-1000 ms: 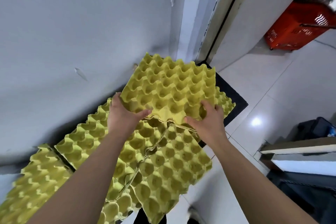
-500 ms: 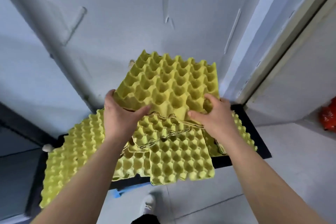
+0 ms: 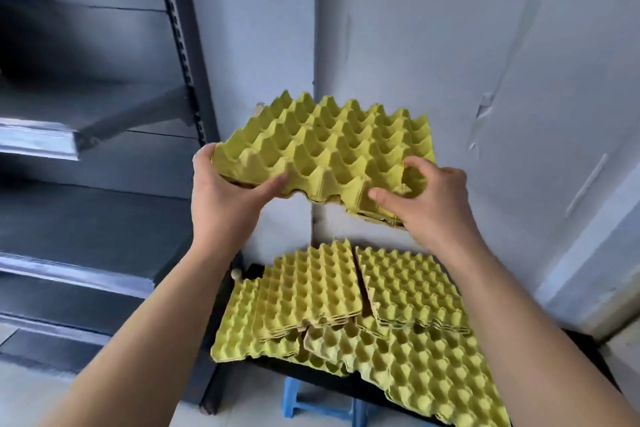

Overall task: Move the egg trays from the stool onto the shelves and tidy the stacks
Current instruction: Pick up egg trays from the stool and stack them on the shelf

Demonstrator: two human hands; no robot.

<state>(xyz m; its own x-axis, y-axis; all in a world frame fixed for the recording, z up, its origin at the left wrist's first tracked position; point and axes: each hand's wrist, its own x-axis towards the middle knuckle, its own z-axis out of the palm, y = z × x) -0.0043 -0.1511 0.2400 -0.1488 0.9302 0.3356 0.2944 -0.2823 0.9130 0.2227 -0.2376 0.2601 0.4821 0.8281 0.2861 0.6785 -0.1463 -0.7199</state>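
Head view, left hand [image 3: 228,194] and right hand [image 3: 427,199] raised, gripping egg trays [image 3: 329,146]

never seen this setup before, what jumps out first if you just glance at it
A small stack of yellow egg trays is held up mid-frame against the white wall, left hand and right hand gripping its near edge. Below, more yellow trays lie loosely heaped over a blue stool; grey shelves stand left.

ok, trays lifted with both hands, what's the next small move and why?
Probably swing the held egg trays leftward toward the shelves. Both the left hand and the right hand grip the near edge, the bundle is clear above the trays on the stool, and the shelf boards to the left look bare.
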